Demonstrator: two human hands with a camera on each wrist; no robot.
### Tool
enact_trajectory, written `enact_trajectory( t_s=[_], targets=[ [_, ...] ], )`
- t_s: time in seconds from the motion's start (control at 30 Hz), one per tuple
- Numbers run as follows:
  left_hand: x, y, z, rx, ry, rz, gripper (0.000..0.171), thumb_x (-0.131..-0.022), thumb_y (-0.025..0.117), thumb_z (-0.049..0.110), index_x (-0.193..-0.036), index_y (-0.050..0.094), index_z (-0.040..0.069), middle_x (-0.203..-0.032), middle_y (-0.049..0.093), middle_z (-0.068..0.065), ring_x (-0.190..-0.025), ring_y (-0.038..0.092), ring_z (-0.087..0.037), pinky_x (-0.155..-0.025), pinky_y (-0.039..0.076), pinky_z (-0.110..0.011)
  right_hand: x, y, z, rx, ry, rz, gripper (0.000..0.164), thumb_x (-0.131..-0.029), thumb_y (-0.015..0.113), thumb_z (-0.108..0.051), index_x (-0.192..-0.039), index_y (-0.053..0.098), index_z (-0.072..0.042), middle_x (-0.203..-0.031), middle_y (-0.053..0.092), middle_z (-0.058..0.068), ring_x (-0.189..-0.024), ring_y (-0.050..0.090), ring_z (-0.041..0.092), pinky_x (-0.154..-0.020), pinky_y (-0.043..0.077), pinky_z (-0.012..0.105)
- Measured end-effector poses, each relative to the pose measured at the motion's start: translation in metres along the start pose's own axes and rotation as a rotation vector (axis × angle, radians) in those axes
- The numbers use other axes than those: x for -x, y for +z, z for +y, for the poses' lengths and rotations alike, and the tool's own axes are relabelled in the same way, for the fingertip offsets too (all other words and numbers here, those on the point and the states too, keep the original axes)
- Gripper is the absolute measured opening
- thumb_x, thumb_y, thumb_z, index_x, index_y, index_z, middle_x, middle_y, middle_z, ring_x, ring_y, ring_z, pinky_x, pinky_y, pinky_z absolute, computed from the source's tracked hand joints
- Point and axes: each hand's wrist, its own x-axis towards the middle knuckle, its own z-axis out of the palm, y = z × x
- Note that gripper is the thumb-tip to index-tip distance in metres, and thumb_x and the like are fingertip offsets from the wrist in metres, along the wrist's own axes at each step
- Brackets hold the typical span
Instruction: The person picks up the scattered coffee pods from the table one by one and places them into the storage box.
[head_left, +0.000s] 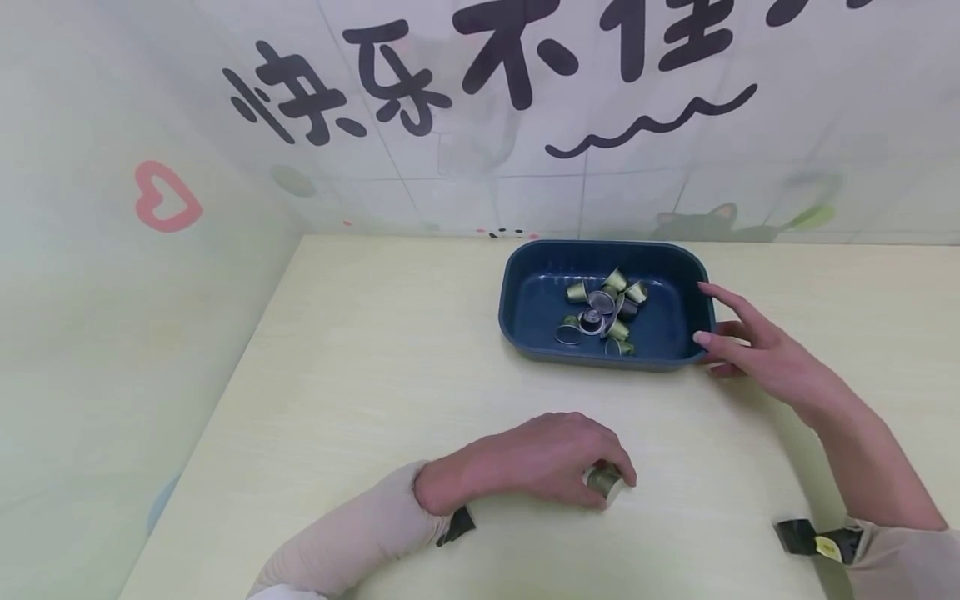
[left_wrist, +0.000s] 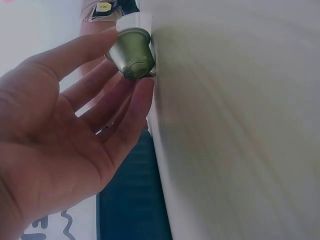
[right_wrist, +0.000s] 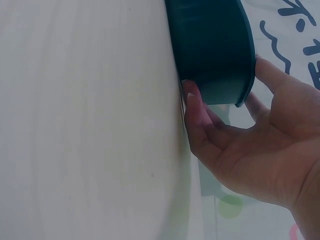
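Note:
My left hand [head_left: 551, 458] pinches a green coffee capsule [head_left: 602, 482] between thumb and fingertips, low over the table in front of the tray. In the left wrist view the same capsule [left_wrist: 132, 52] shows its wide rim up and its narrow end down. With its fingers around the right end of a dark blue tray [head_left: 536, 304], my right hand [head_left: 776, 358] grips the rim and outer wall. Several green and silver coffee capsules [head_left: 602, 302] lie in a loose heap at the tray's middle, some with their foil lids up.
The pale wooden table [head_left: 360, 350] meets a white wall [head_left: 465, 200] with black lettering right behind the tray. Another wall [head_left: 112, 333], bearing a pink heart, borders the table on the left. A dark strap [head_left: 817, 542] sits at the right sleeve.

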Motion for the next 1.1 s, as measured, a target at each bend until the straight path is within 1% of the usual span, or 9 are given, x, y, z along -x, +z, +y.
enact_trajectory(
  t_s=[0.3, 0.4, 0.5, 0.6, 0.73, 0.83, 0.93, 1.0, 1.1],
  targets=[
    [0.0, 0.001, -0.002, 0.003, -0.001, -0.004, 0.035, -0.085, 0.081, 0.024, -0.118, 0.072, 0.029, -0.108, 0.066, 0.021, -0.092, 0.053, 0.004, -0.087, 0.041, -0.016, 0.003, 0.0, -0.002, 0.009, 0.002, 0.002, 0.069, -0.105, 0.051, -0.035, -0.159, 0.009, -0.041, -0.139, 0.04, 0.029, -0.094, 0.068, 0.013, -0.081, 0.052, 0.017],
    [0.0, 0.001, -0.004, 0.004, 0.0, -0.001, 0.034, -0.085, 0.081, 0.023, -0.117, 0.072, 0.029, -0.105, 0.065, 0.021, -0.09, 0.053, 0.004, -0.087, 0.041, -0.016, 0.002, 0.0, -0.001, 0.008, 0.0, 0.0, 0.069, -0.105, 0.051, -0.035, -0.159, 0.009, -0.041, -0.139, 0.041, 0.029, -0.094, 0.068, 0.013, -0.081, 0.053, 0.018],
    [-0.001, 0.001, -0.005, 0.017, 0.019, 0.004, 0.034, -0.085, 0.081, 0.023, -0.117, 0.072, 0.027, -0.1, 0.064, 0.021, -0.087, 0.053, 0.003, -0.087, 0.041, -0.015, 0.002, 0.0, -0.001, 0.007, -0.002, 0.0, 0.069, -0.105, 0.051, -0.035, -0.159, 0.009, -0.041, -0.139, 0.041, 0.028, -0.094, 0.068, 0.013, -0.082, 0.053, 0.018],
    [-0.001, 0.0, -0.006, 0.047, 0.044, 0.014, 0.033, -0.086, 0.08, 0.024, -0.118, 0.072, 0.025, -0.098, 0.063, 0.021, -0.087, 0.053, 0.006, -0.086, 0.04, -0.011, 0.002, 0.0, -0.001, 0.005, -0.005, 0.0, 0.069, -0.105, 0.051, -0.035, -0.159, 0.009, -0.04, -0.139, 0.04, 0.028, -0.094, 0.068, 0.013, -0.082, 0.053, 0.018],
    [-0.001, -0.001, -0.007, 0.102, 0.063, 0.035, 0.033, -0.087, 0.08, 0.024, -0.119, 0.071, 0.023, -0.1, 0.065, 0.02, -0.086, 0.055, 0.01, -0.08, 0.041, -0.008, 0.002, 0.0, 0.0, 0.001, -0.01, 0.0, 0.069, -0.105, 0.05, -0.034, -0.159, 0.009, -0.04, -0.139, 0.04, 0.029, -0.094, 0.068, 0.012, -0.082, 0.053, 0.018],
    [0.0, -0.003, -0.008, 0.142, 0.064, 0.041, 0.035, -0.086, 0.08, 0.022, -0.12, 0.071, 0.021, -0.104, 0.066, 0.018, -0.085, 0.056, 0.011, -0.077, 0.043, -0.008, 0.001, 0.001, 0.0, 0.001, -0.012, 0.001, 0.069, -0.105, 0.051, -0.034, -0.159, 0.009, -0.04, -0.14, 0.04, 0.03, -0.094, 0.068, 0.011, -0.081, 0.053, 0.018],
    [0.0, -0.004, -0.008, 0.179, 0.067, 0.036, 0.035, -0.086, 0.08, 0.02, -0.121, 0.071, 0.02, -0.107, 0.067, 0.017, -0.087, 0.057, 0.011, -0.077, 0.044, -0.008, 0.001, 0.001, 0.0, 0.002, -0.013, 0.003, 0.069, -0.105, 0.051, -0.033, -0.159, 0.009, -0.04, -0.141, 0.038, 0.031, -0.093, 0.068, 0.011, -0.081, 0.053, 0.018],
    [-0.001, -0.005, -0.009, 0.202, 0.082, 0.035, 0.036, -0.087, 0.079, 0.019, -0.121, 0.07, 0.019, -0.108, 0.066, 0.017, -0.089, 0.057, 0.012, -0.077, 0.045, -0.008, 0.001, 0.001, 0.0, 0.005, -0.012, 0.006, 0.069, -0.105, 0.051, -0.033, -0.159, 0.009, -0.04, -0.142, 0.038, 0.031, -0.093, 0.068, 0.012, -0.08, 0.053, 0.017],
    [-0.001, -0.005, -0.011, 0.207, 0.117, 0.045, 0.036, -0.087, 0.079, 0.018, -0.121, 0.07, 0.019, -0.108, 0.065, 0.018, -0.089, 0.055, 0.012, -0.076, 0.046, -0.008, 0.001, 0.001, 0.0, 0.006, -0.016, 0.007, 0.069, -0.105, 0.05, -0.032, -0.159, 0.009, -0.038, -0.143, 0.037, 0.032, -0.093, 0.068, 0.011, -0.08, 0.052, 0.017]
  ],
)
